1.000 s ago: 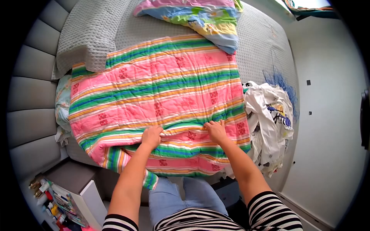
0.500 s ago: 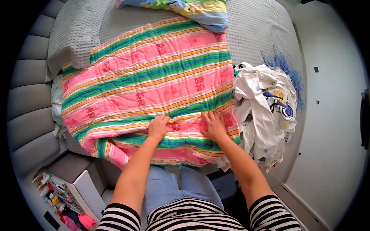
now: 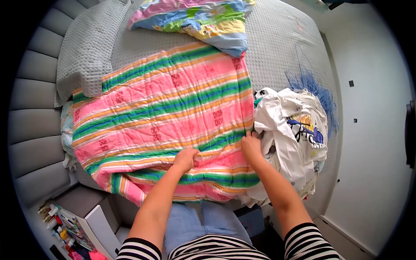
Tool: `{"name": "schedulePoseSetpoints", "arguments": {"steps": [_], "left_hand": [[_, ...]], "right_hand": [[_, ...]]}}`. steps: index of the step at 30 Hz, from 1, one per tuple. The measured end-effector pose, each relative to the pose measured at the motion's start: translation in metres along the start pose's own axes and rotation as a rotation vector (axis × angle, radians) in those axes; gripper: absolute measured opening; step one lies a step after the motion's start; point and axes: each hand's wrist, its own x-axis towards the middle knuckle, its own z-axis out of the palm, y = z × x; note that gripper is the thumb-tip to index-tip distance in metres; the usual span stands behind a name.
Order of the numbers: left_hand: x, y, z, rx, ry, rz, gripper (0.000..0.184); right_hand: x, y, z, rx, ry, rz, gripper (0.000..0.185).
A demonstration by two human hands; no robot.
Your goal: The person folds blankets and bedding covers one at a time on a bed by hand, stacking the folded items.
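A quilt [image 3: 173, 125] with pink, green, blue, yellow and white stripes lies spread over the bed, its near side rumpled and folded at the lower left. My left hand [image 3: 186, 159] rests on the quilt's near middle, fingers curled into the cloth. At the quilt's right edge, my right hand [image 3: 251, 146] pinches the border. Close beside that hand is a heap of white clothes [image 3: 284, 123], some with printed designs.
A colourful patterned cloth [image 3: 203, 21] lies at the far side of the bed [image 3: 277, 47]. A grey pillow [image 3: 86, 56] is near the padded headboard [image 3: 34, 104]. Blue stringy material [image 3: 314, 84] lies behind the clothes. A bedside cabinet [image 3: 82, 201] stands at lower left.
My right hand has moved right, from lying spread on the quilt to gripping its edge. My left hand's fingers have curled in. The view has shifted, so the far patterned cloth shows more.
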Motion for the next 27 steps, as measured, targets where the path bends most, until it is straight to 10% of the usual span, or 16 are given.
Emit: {"name": "schedulePoseSetpoints", "arguments": {"steps": [7,14,27], "left_hand": [[-0.018,-0.007,-0.046,0.011,0.192,0.107,0.046],[-0.061,-0.032,-0.046,0.043,0.289,0.108,0.062],[-0.211,-0.036,-0.015,0.165,0.722,-0.694,0.086]], "right_hand": [[0.042,-0.025,-0.047,0.029,-0.361,-0.053,0.019],[0.016,-0.049,-0.036,0.218,-0.052,-0.354,0.064],[-0.055,-0.232,-0.027,0.465,0.06,-0.777,0.08]]}}
